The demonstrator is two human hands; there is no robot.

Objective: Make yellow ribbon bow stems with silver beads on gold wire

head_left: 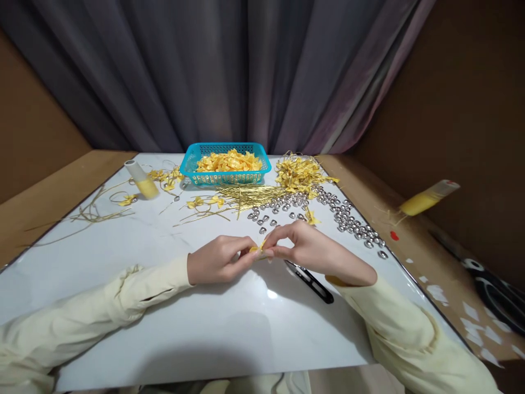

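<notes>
My left hand (pixel 221 259) and my right hand (pixel 303 245) meet over the middle of the white table (pixel 197 328). Between their fingertips is a small yellow ribbon bow (pixel 255 249), pinched from both sides and partly covered by the fingers. A slim black-handled tool (pixel 315 285), possibly a craft knife, lies under and beside my right hand; its far end is hidden. Just beyond the hands, loose silver metal pieces (pixel 356 223) are scattered, with a yellow bow (pixel 311 218) near my right hand.
A blue basket (pixel 225 178) of yellow bows stands at the back. Gold cords (pixel 250 195) and a tangled bow pile (pixel 301 174) lie nearby. Yellow-filled bottles stand left (pixel 143 183) and lie right (pixel 426 200). Black scissors (pixel 494 293) and white scraps (pixel 471 312) are at the right.
</notes>
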